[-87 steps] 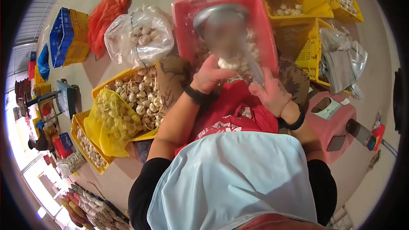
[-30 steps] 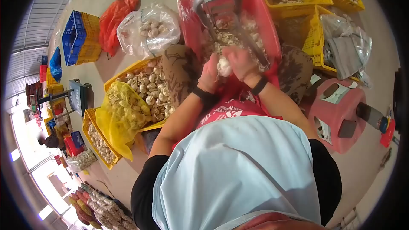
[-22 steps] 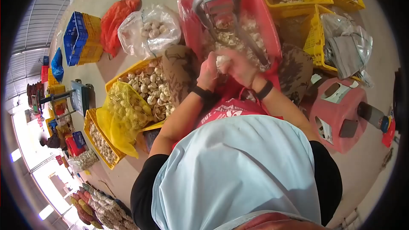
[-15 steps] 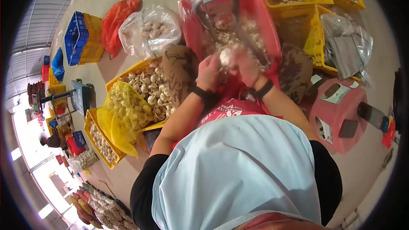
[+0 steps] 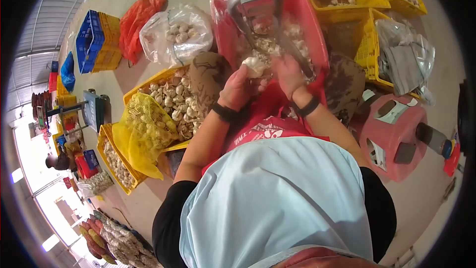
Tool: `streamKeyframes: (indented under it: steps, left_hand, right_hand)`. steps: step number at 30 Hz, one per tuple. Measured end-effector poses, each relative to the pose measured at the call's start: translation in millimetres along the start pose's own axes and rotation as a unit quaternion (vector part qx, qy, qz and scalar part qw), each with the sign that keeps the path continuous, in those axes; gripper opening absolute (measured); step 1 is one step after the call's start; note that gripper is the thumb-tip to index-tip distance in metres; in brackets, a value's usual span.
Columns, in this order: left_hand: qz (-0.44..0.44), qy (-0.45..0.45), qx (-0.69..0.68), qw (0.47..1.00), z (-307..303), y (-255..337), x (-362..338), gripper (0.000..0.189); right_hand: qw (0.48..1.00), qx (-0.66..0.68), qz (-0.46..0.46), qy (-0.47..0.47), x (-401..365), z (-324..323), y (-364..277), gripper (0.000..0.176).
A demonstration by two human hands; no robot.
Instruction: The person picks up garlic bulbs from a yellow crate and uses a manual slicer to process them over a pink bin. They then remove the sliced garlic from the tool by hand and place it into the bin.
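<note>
Garlic bulb [image 5: 255, 65] is now pinched in the left hand [image 5: 237, 91] alone, over the red crate [image 5: 221, 34], because the right hand [image 5: 290, 75] slipped off it and curls just beside; I cannot tell if it holds anything.

From here I see the left hand [image 5: 237, 88] closed around a garlic bulb [image 5: 255, 65] over the near edge of the red crate [image 5: 311, 27], the blurred right hand [image 5: 290, 74] just beside it, and a yellow crate [image 5: 144, 85] of garlic to the left.
</note>
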State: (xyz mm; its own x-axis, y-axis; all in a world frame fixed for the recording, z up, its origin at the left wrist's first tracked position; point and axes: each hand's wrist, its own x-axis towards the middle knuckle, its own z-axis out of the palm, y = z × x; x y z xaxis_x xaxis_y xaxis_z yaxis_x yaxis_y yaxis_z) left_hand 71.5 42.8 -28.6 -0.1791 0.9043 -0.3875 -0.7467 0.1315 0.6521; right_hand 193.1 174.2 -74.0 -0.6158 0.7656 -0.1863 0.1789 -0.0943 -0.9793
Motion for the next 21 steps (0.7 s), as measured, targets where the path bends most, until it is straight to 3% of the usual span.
streamKeyframes:
  steps: [2, 5, 10, 12, 15, 17, 19, 20, 21]
  left_hand:
    - [-0.014, 0.012, -0.041, 0.999, -3.3, -4.7, -1.1, 0.053]
    - [-0.025, 0.015, -0.074, 0.997, -6.2, -8.1, -0.6, 0.056]
    - [-0.048, -0.046, -0.103, 0.992, -25.0, -9.2, 3.6, 0.053]
    - [-0.002, 0.043, -0.015, 0.999, -17.1, -7.8, -0.2, 0.051]
    - [0.113, 0.118, 0.167, 0.972, -43.3, -26.2, 12.0, 0.051]
    - [0.126, 0.148, 0.083, 0.977, -47.4, -22.5, 14.8, 0.052]
    - [0.069, 0.163, -0.221, 0.959, -25.0, 19.6, 6.1, 0.053]
    - [0.108, 0.081, -0.277, 0.951, -36.5, 36.7, 4.9, 0.055]
    - [0.198, 0.077, -0.048, 0.976, -43.6, 57.1, 3.7, 0.051]
  right_hand:
    - [0.995, 0.060, -0.066, -0.039, -5.6, 4.9, 4.8, 0.025]
    - [0.966, -0.064, -0.236, -0.086, -10.5, 6.7, -27.3, 0.036]
    - [0.924, -0.192, -0.317, -0.090, -13.4, 4.9, -45.8, 0.019]
    - [0.897, -0.222, -0.357, -0.138, -14.0, 2.6, -49.0, 0.014]
    - [0.901, -0.147, -0.351, -0.209, -25.6, -3.3, -56.0, 0.016]
    - [0.924, -0.118, -0.303, -0.202, -25.5, -8.1, -43.8, 0.018]
    - [0.944, -0.122, -0.250, -0.175, -22.0, -13.9, -30.4, 0.018]
    - [0.941, -0.145, -0.260, -0.160, -17.2, -19.4, -16.8, 0.018]
    - [0.958, -0.107, -0.213, -0.162, -15.9, -21.8, -5.5, 0.018]
